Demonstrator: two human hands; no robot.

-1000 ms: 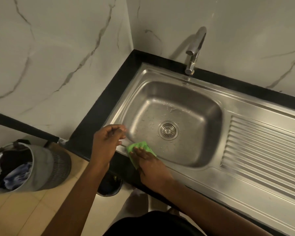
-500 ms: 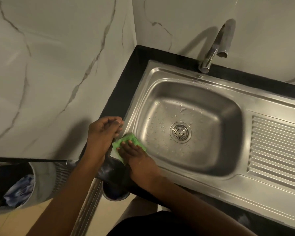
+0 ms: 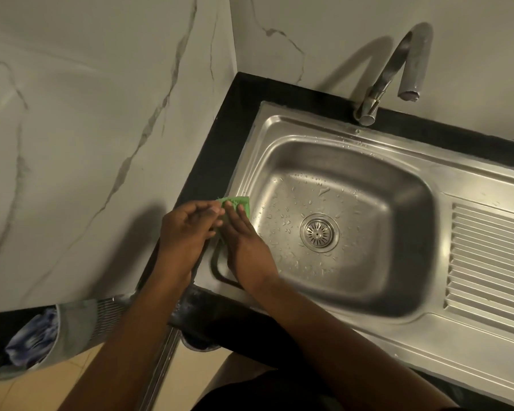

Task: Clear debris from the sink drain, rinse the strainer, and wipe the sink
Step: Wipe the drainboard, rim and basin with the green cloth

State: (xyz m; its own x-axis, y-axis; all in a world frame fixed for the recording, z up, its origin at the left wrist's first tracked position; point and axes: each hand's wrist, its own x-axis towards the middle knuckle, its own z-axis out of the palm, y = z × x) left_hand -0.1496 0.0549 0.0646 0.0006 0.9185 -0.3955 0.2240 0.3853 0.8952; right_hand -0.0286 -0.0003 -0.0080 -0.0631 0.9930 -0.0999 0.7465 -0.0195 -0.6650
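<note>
My right hand [image 3: 245, 247] lay flat on a green cloth [image 3: 240, 203], fingers stretched out and pressing it down on the steel rim at the sink's [image 3: 445, 179] left edge; only the far end of the cloth showed past my fingertips, a thin, slightly ragged square of bright fabric. My left hand [image 3: 187, 229] sat just beside it over the black counter [image 3: 220, 155], fingers curled loosely inward and touching the cloth's left corner, though I could not tell whether they actually pinched it. The sink was brushed stainless steel, a rounded rectangular bowl with soft corners, its floor dotted with water beads. In the middle of the bowl sat the strainer [image 3: 319, 231], a round metal disc with radial slots and a raised rim, seated in the drain and looking clean. To the right of the bowl ran a ribbed drainboard [image 3: 493, 262] pressed into the same sheet. Behind the bowl a curved chrome tap [image 3: 398, 66] rose from the counter, its spout bent over toward the right. Left of the sink stood a pale marble-look wall [image 3: 86, 143] with grey veins.
</note>
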